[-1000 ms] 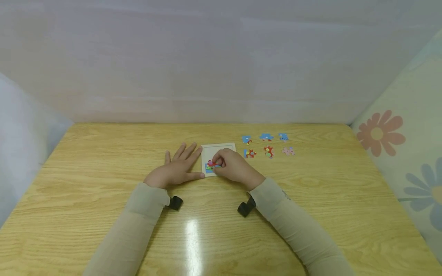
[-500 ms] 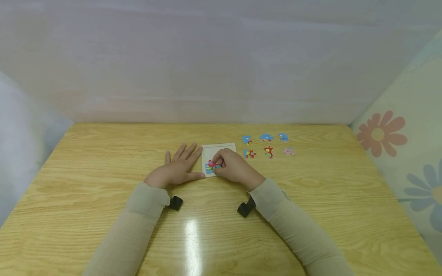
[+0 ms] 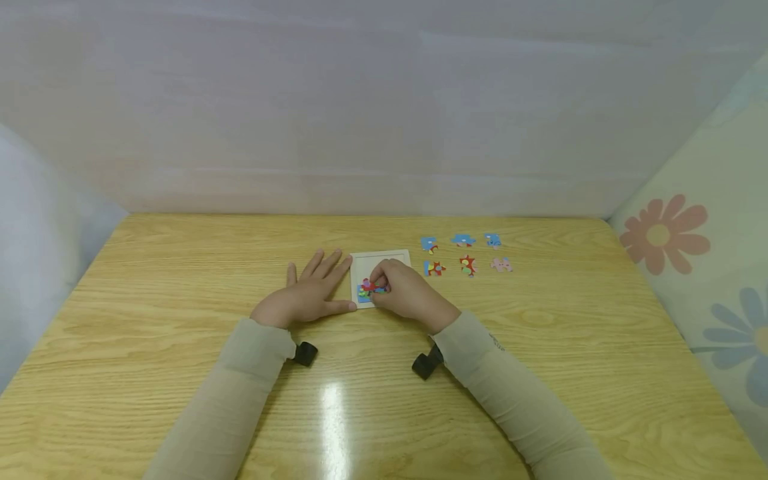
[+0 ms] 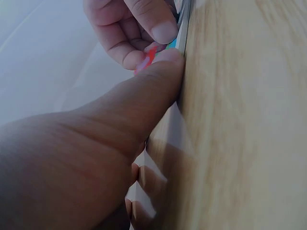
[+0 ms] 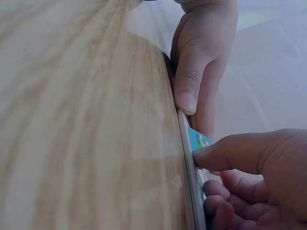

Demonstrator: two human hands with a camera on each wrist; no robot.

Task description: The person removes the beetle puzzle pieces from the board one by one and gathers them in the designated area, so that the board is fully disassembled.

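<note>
A small square puzzle tray [image 3: 363, 265] with a pale wooden rim lies on the table between my hands. My left hand [image 3: 305, 297] rests flat with spread fingers, its thumb and forefinger touching the tray's left side. Over the tray's lower part, my right hand [image 3: 409, 291] pinches a red puzzle piece [image 3: 369, 286] between thumb and fingers. A blue puzzle piece [image 3: 363, 297] with green and yellow marks sits in the tray's lower left corner; the right wrist view shows the right thumb on or close to it. My right fingers hide the tray's lower right part.
Right of the tray lie several loose puzzle pieces in two rows, among them a blue piece [image 3: 463, 239], a red piece [image 3: 468, 265] and a pink piece [image 3: 502, 265]. The wooden table [image 3: 372, 413] ends at a pale backdrop [image 3: 360, 133].
Both hands stay almost in place. The red piece and my right fingertips shift very slightly, and a small purplish bit now shows beside those fingers.
</note>
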